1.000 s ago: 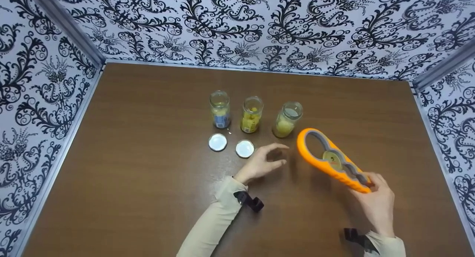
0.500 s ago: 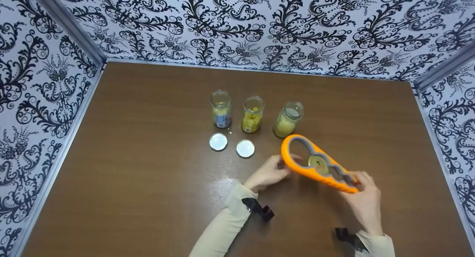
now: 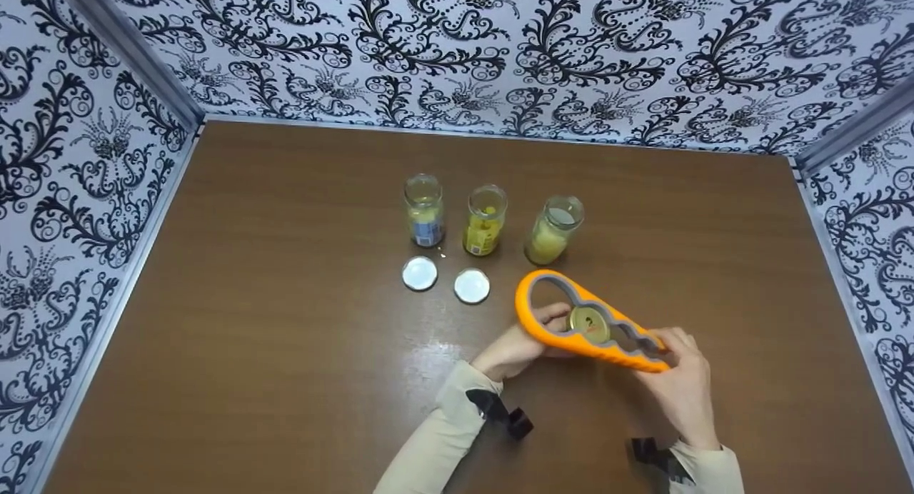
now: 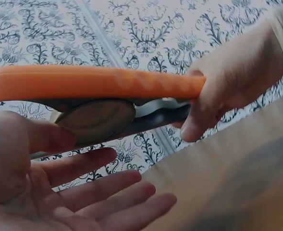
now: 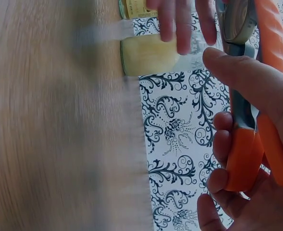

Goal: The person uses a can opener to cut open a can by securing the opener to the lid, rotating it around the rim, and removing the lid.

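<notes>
My right hand [image 3: 678, 380] grips the handle end of an orange jar opener [image 3: 614, 353] with a grey inner edge. A gold jar lid [image 3: 590, 325] sits in the opener, between its two arms. Under the opener's wide end is my left hand [image 3: 515, 348], partly hidden by it. In the left wrist view the left fingers [image 4: 103, 187] are spread and nearly straight, and the thumb is at the lid's edge. Whether the thumb presses on the lid, I cannot tell. Both hands are above the table.
Three uncapped glass jars stand in a row behind the hands: a blue-labelled jar [image 3: 426, 230], a yellow-labelled jar [image 3: 481, 238] and a jar with pale contents [image 3: 548, 244]. Two lids, a left lid [image 3: 419, 273] and a right lid [image 3: 471, 285], lie white side up. Patterned walls edge the brown table [image 3: 285, 301].
My right hand has carried the jar opener, with the lid in it, leftward and slightly nearer. My left hand has moved right and slightly nearer, coming under the opener's wide end.
</notes>
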Demonstrator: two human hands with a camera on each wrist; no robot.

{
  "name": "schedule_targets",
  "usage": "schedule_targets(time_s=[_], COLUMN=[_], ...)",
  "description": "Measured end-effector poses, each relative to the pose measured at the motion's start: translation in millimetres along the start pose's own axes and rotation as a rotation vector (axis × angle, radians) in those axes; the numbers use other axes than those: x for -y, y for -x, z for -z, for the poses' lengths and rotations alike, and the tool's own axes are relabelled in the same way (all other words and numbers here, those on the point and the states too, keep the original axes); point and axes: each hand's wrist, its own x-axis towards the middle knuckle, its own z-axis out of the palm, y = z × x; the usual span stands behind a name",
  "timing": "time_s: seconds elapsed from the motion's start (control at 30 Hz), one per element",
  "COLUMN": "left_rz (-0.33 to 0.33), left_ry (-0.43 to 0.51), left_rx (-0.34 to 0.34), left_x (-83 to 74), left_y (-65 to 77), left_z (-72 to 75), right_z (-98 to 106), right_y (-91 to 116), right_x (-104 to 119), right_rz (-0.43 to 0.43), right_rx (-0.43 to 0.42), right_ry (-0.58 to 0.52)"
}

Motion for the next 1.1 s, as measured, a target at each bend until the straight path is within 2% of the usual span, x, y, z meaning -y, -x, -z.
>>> schedule_targets(time_s=[0.1, 0.33, 0.6, 0.87, 1.1], left_rz=[0.016, 0.047, 0.056, 0.078, 0.077], left_ry=[0.121, 0.313, 0.435, 0.516, 0.581], left_rx=[0.006, -0.073, 0.008, 0.131, 0.149], left_x=[0.3, -4.1, -4.3, -3.1, 0.9], left_y=[0.6, 1.6, 1.0, -0.7, -1.3], left_z=[-2.0, -6.9, -10.0, -4.4, -0.1], right_z=[-1.0, -1.2, -1.2, -2.5, -5.9], right_y=[0.2, 0.6, 0.1, -0.4, -0.9], right_x=[-0.1, 0.4, -0.6, -0.9, -2.7], right_rz=[0.007, -0.008, -0.006, 0.023, 0.145], right_rx=[0.008, 0.036, 0.036, 0.031, 0.006], right_ry=[-0.017, -0.012, -0.008, -0.013, -0.043])
